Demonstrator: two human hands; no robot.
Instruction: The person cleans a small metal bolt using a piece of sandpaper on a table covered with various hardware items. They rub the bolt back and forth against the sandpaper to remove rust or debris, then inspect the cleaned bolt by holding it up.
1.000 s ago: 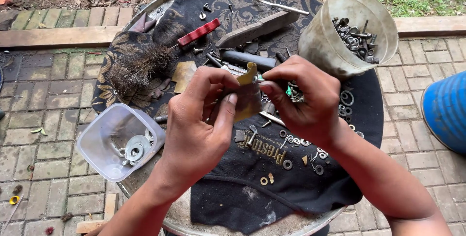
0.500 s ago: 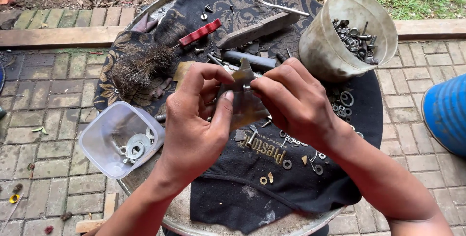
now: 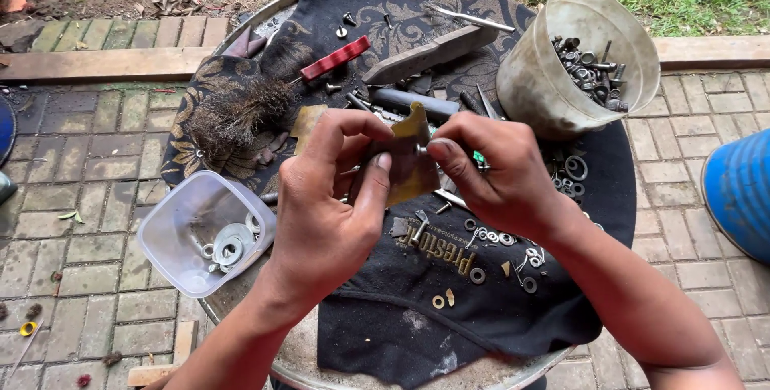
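My left hand [image 3: 329, 198] pinches a folded piece of brown sandpaper [image 3: 413, 161] between thumb and fingers, held above a round table. My right hand [image 3: 493, 173] presses a small metal part, a bolt or screw [image 3: 423, 149], into the sandpaper with thumb and forefinger; most of the part is hidden. Both hands meet over the middle of a black patterned cloth [image 3: 449, 310] spread on the table.
A tilted plastic bucket [image 3: 545, 77] of nuts and bolts lies at the right. A clear tub [image 3: 188, 230] with washers sits at the left edge. A wire brush with a red handle [image 3: 265, 93], loose washers [image 3: 481, 274], metal bars and a blue drum [image 3: 742, 189] surround the table.
My right hand has shifted left toward the sandpaper and now pinches the small part against it. The left hand has stayed in place holding the sandpaper.
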